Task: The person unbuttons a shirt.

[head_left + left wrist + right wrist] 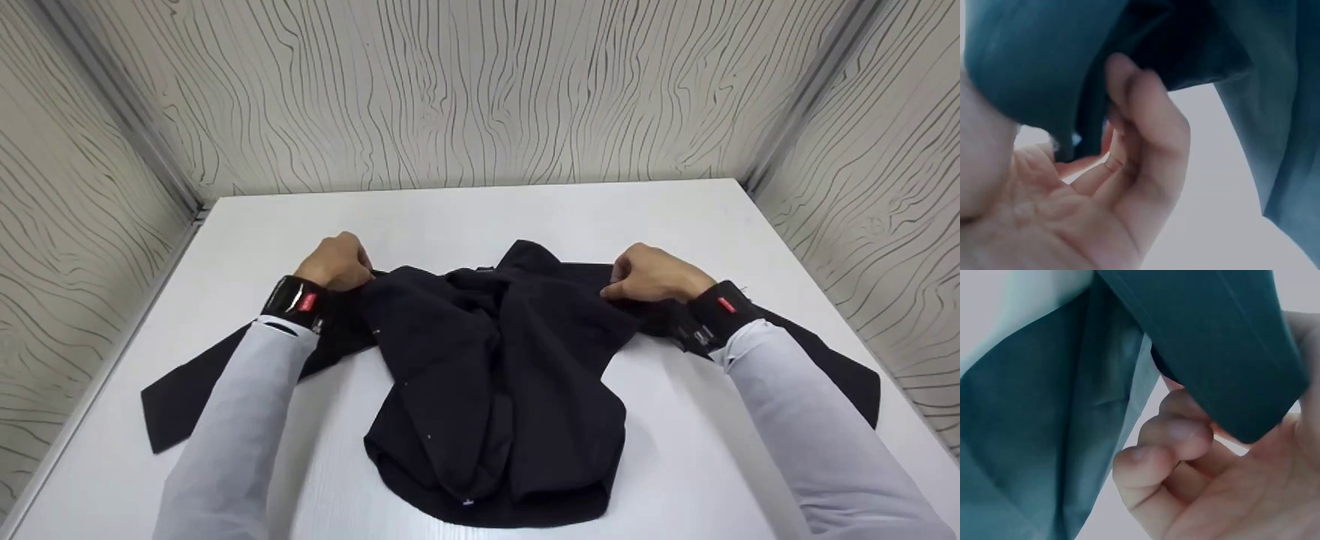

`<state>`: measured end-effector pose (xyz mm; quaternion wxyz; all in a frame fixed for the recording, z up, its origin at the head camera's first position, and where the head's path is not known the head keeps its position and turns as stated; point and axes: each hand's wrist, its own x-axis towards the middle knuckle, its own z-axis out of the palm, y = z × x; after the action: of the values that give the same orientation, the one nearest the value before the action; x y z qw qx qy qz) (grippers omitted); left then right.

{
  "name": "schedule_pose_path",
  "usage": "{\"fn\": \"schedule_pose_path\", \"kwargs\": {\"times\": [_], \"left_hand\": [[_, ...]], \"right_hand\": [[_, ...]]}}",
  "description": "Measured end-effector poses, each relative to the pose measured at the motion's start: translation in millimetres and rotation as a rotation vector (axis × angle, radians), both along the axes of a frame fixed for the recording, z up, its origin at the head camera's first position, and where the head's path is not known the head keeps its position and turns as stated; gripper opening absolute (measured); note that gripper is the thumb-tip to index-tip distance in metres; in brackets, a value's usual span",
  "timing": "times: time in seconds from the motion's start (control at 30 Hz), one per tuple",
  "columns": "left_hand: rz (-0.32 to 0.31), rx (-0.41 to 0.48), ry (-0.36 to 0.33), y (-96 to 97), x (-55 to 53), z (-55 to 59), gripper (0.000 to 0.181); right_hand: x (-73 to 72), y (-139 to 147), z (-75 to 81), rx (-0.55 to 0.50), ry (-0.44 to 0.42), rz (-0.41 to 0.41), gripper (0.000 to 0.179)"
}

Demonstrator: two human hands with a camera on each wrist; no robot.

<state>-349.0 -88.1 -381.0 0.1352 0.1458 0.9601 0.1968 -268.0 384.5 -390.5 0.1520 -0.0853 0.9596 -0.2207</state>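
Observation:
A black long-sleeved shirt (442,352) lies on the white table, its body gathered in soft folds with the rounded hem toward me. My left hand (337,262) pinches the cloth near the left shoulder, and in the left wrist view its curled fingers (1157,124) are against a dark fold (1033,62). On the other side, my right hand (651,274) pinches the fabric by the right shoulder. A flap of cloth (1224,354) hangs over the palm in the right wrist view, hiding the thumb's tip. Both sleeves stretch outward beneath my forearms, the left sleeve (180,405) ending in a flat cuff.
The white table (300,217) meets a patterned back panel (465,90), with similar panels at both sides. Grey metal posts (810,97) stand at the corners. A black band (294,300) is around each wrist.

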Motion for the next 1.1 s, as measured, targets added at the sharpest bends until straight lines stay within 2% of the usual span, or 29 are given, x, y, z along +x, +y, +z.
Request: {"fn": "schedule_pose_path", "kwargs": {"times": [0.13, 0.23, 0.33, 0.43, 0.53, 0.6, 0.67, 0.77, 0.87, 0.97, 1.1], "left_hand": [[0.019, -0.013, 0.139, 3.9, 10.6, 9.8, 0.022], [0.020, 0.002, 0.246, 9.0, 18.1, 15.9, 0.018], [0.024, 0.041, 0.340, 12.4, 25.7, 24.4, 0.027], [0.043, 0.111, 0.450, 13.1, 33.5, 36.8, 0.042], [0.050, 0.217, 0.546, 13.7, 40.1, 50.7, 0.050], [0.040, 0.301, 0.593, 15.8, 43.4, 59.1, 0.052], [0.026, 0.370, 0.659, 19.4, 46.7, 66.4, 0.054], [-0.012, 0.446, 0.781, 25.3, 51.7, 74.9, 0.055], [-0.068, 0.500, 0.898, 31.2, 57.8, 81.9, 0.055], [-0.127, 0.542, 0.961, 36.1, 64.0, 88.0, 0.053], [-0.192, 0.600, 1.002, 41.2, 72.4, 94.1, 0.051]], "right_hand": [[0.3, -8, 3.6, 0.037, -0.005, -0.016, 0.033], [1.2, -13, 7.1, 0.095, 0.005, 0.012, 0.032], [4.6, -16, 16.1, 0.151, 0.045, 0.050, 0.023], [8.5, -17, 32.1, 0.168, 0.114, 0.059, 0.018], [11.4, -18, 50.4, 0.141, 0.190, 0.008, 0.016], [12.3, -17, 60.2, 0.092, 0.208, -0.027, 0.014], [12.8, -17, 66.5, 0.044, 0.202, -0.030, 0.023], [12.8, -15, 67.9, -0.032, 0.100, 0.026, 0.033], [13.3, -13, 61.7, -0.098, -0.030, 0.117, 0.025], [14.6, -15, 50.8, -0.202, -0.173, 0.155, 0.017], [15.8, -23, 32.1, -0.298, -0.265, 0.191, 0.010]]}}
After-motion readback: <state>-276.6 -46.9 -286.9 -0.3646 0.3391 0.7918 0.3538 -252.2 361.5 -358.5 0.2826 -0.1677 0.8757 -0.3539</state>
